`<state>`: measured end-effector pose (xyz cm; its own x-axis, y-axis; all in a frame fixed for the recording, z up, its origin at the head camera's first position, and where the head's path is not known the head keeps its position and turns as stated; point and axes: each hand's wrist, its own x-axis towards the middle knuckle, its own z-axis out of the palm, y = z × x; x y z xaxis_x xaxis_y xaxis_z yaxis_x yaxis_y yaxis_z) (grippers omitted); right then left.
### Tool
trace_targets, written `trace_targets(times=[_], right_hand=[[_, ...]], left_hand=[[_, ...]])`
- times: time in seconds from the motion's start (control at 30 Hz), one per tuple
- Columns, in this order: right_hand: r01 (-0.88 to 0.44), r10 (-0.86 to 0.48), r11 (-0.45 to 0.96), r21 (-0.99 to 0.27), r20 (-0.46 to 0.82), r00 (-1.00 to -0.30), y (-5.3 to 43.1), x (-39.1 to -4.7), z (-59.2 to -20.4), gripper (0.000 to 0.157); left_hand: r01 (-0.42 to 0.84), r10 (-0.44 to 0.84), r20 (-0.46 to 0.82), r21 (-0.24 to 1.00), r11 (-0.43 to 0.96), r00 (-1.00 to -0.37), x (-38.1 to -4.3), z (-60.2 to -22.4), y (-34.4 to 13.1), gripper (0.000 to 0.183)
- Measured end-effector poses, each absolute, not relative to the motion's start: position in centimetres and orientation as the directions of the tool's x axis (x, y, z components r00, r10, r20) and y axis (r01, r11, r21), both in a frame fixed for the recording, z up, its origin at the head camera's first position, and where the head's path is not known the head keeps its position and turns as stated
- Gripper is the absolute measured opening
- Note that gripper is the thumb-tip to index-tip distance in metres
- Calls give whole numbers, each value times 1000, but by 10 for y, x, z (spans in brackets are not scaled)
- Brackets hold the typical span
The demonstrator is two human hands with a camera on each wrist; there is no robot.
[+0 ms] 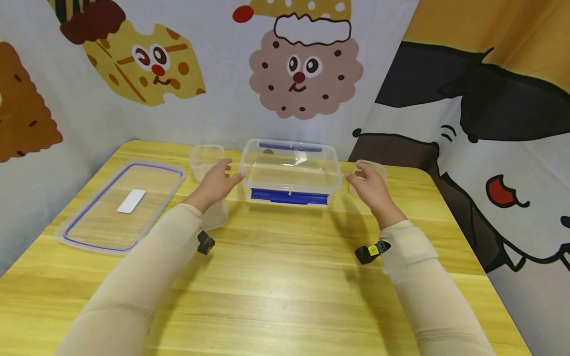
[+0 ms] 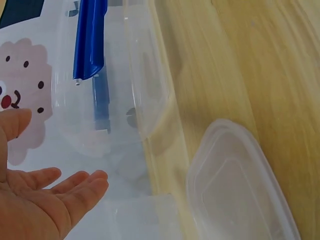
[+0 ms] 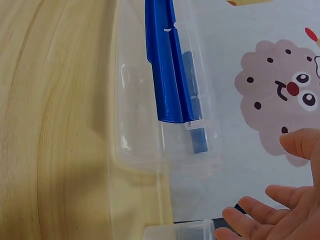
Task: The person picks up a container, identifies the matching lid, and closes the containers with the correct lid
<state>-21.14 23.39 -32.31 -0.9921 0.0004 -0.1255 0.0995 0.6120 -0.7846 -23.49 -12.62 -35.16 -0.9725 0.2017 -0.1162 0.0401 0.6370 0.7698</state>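
A large clear plastic food box (image 1: 289,173) with a blue latch (image 1: 289,196) along its near side stands at the back of the table. To its left is my left hand (image 1: 215,184), fingers loosely extended. My right hand (image 1: 373,190) is on the other side, fingers also loosely extended. In the wrist views, a gap shows between each hand and the box, and neither hand holds anything. Behind the left hand stands a small clear container (image 1: 207,153); a small translucent lid (image 2: 240,190) lies below that hand. Another small clear container (image 1: 378,169) is partly hidden by the right hand.
At the left of the wooden table (image 1: 276,291) lies a large clear lid (image 1: 102,222) with a blue seal and a white rectangle (image 1: 131,201) on it. A printed cloth (image 1: 222,109) with cartoon figures hangs behind the table's back edge, and more printed cloth hangs at the right.
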Motion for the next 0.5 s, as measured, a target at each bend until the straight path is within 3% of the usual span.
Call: trace_targets(times=[0.5], right_hand=[[273,45,476,-836,-287,-957,226,-222,-338,62]], left_hand=[[-119,146,-230,837,534,-962,-245,-362,-125,69]])
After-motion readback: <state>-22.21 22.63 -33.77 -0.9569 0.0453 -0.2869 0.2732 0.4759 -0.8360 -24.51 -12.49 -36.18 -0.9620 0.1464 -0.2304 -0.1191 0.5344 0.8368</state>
